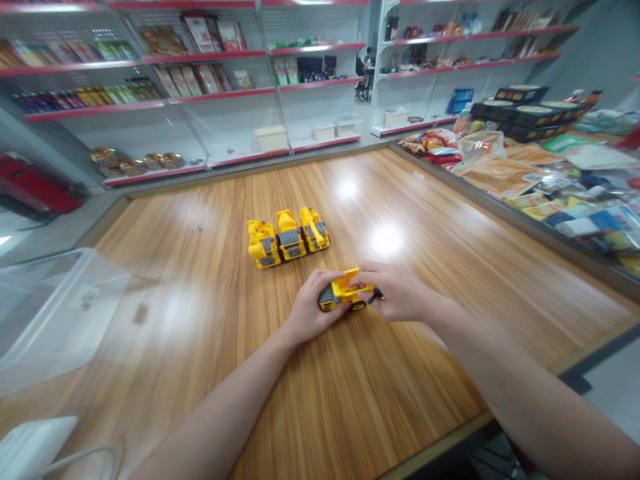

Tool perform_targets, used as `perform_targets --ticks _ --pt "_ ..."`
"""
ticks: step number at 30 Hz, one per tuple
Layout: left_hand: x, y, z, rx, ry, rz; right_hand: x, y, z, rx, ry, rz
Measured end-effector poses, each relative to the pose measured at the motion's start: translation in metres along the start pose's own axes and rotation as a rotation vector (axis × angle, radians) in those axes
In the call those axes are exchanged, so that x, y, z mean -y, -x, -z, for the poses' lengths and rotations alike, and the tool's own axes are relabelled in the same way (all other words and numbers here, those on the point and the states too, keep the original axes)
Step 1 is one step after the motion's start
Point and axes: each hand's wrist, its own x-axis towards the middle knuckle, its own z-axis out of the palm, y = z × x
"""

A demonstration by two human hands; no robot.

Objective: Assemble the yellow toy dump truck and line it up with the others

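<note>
My left hand [311, 308] is closed around the grey cab end of a small yellow toy dump truck [345, 287]. The truck stands just above or on the wooden table, its dark wheels partly showing. At the truck's rear, the fingers of my right hand [395, 290] are closed on the yellow dump bed. A small black piece [375, 295] shows below those fingers; I cannot make out what it is. Beyond my hands, three more yellow toy construction vehicles stand side by side: one at the left [263, 245], a middle one [291, 235] and one at the right [315, 229].
A clear plastic bin [55, 313] sits on the table's left side, with a white device and cable [37, 448] nearer me. Packaged goods [505, 173] lie beyond the raised right edge. Store shelves [225, 93] line the back. A tiny scrap [199, 228] lies on the table [190, 387].
</note>
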Motion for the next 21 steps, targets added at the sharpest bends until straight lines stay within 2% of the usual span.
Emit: perform_targets --ticks 21 --pt "0.002 0.001 0.001 -0.005 0.044 0.067 -0.005 -0.002 -0.011 -0.083 0.000 -0.015"
